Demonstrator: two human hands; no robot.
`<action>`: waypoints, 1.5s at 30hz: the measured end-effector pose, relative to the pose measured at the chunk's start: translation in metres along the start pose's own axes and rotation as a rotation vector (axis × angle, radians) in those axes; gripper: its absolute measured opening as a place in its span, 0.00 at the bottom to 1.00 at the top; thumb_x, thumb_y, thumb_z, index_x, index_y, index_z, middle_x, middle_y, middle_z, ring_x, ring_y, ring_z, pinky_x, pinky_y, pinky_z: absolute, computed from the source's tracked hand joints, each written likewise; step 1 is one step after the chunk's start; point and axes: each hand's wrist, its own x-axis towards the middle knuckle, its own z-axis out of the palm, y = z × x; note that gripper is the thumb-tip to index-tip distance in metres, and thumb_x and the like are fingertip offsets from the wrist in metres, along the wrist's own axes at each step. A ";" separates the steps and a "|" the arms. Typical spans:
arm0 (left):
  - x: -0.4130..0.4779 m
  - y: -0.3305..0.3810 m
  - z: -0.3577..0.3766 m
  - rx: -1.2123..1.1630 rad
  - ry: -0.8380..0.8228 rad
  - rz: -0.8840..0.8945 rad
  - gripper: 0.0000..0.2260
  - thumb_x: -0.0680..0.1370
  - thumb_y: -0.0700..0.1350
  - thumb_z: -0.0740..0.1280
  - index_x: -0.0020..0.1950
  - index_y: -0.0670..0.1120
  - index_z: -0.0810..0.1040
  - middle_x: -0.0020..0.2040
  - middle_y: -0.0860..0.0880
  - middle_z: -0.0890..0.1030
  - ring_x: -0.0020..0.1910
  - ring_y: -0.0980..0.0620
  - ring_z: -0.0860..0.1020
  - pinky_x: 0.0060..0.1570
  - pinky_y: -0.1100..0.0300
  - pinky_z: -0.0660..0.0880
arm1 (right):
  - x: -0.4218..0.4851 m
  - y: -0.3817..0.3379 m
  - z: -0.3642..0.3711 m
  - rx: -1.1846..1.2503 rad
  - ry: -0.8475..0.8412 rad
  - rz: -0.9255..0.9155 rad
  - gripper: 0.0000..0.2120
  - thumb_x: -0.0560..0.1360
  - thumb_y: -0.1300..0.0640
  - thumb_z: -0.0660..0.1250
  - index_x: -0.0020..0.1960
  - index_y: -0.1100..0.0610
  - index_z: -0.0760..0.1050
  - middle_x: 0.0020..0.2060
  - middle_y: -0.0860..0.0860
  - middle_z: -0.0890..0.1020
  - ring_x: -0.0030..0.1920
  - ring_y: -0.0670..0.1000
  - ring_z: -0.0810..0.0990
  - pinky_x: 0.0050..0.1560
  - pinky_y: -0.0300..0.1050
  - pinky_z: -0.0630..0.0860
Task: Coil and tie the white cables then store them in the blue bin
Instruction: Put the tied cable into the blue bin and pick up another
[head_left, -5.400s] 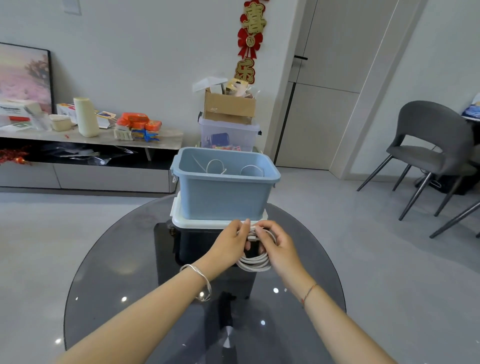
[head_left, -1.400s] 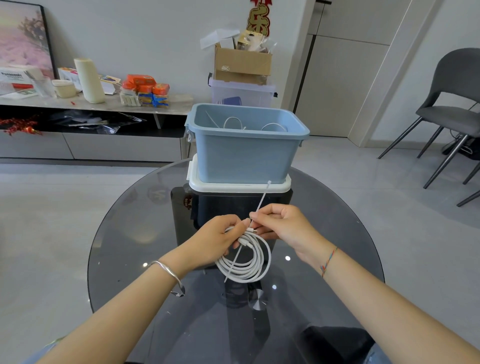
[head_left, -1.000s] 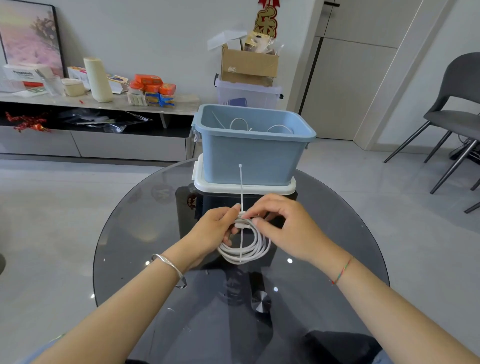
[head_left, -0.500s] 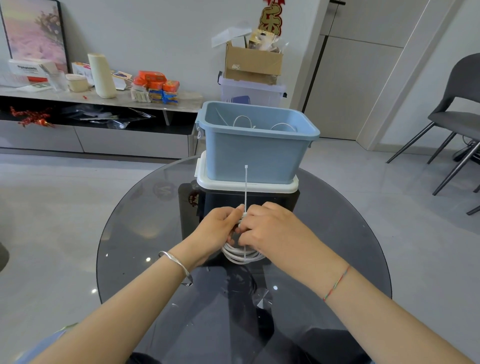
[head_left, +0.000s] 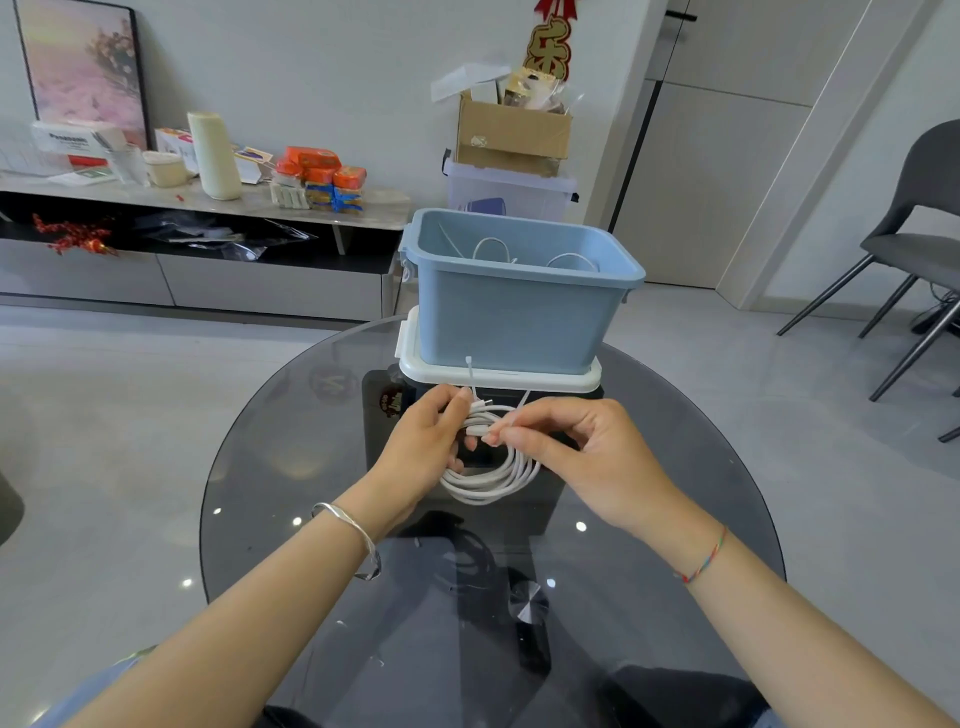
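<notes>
Head camera view, looking down over two bare forearms at a round table of dark smoked glass (head_left: 270, 467). Both hands meet above the table's middle, holding a coiled white cable (head_left: 493, 480) wound into several round loops that hang just above the glass. The left hand (head_left: 423, 444) grips the coil's left side, its fingers curled round the loops and its thumb at the top. The right hand (head_left: 582, 457) pinches the top of the coil between thumb and forefinger, its other fingers curled in. A thin white plastic tie (head_left: 469, 371) stands up from the top of the coil, and a second thin end slants up beside the right hand; whether the tie is fastened cannot be told. Just beyond the hands a light blue rectangular plastic bin (head_left: 519, 312) sits on a flat white lid (head_left: 498, 378) at the table's far side. Loops of other white cables (head_left: 491, 248) show inside the bin. A silver bangle (head_left: 353, 540) circles the left wrist and a multicoloured thread bracelet (head_left: 706, 558) the right. Behind the bin a brown cardboard box (head_left: 511, 130) rests on a clear plastic storage box (head_left: 509, 192). A grey chair (head_left: 924, 208) stands at the right.
</notes>
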 end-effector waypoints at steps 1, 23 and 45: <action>0.000 0.001 0.000 0.001 0.012 0.009 0.11 0.83 0.47 0.56 0.47 0.44 0.73 0.30 0.50 0.72 0.23 0.60 0.67 0.31 0.61 0.72 | 0.000 -0.002 0.001 0.050 0.005 0.003 0.04 0.72 0.58 0.69 0.43 0.55 0.83 0.41 0.49 0.86 0.48 0.50 0.83 0.53 0.43 0.78; -0.038 0.037 0.009 0.197 0.124 0.483 0.12 0.81 0.56 0.58 0.44 0.49 0.71 0.33 0.45 0.76 0.34 0.42 0.73 0.37 0.43 0.73 | -0.006 -0.046 0.007 0.427 0.218 0.225 0.12 0.68 0.55 0.66 0.35 0.65 0.74 0.25 0.49 0.76 0.28 0.41 0.73 0.33 0.30 0.70; -0.041 0.038 0.015 0.319 0.209 0.601 0.11 0.79 0.55 0.57 0.44 0.50 0.71 0.31 0.50 0.75 0.30 0.47 0.72 0.32 0.50 0.71 | -0.007 -0.046 0.015 0.454 0.312 0.223 0.12 0.74 0.62 0.64 0.33 0.62 0.76 0.23 0.48 0.75 0.28 0.42 0.74 0.36 0.28 0.71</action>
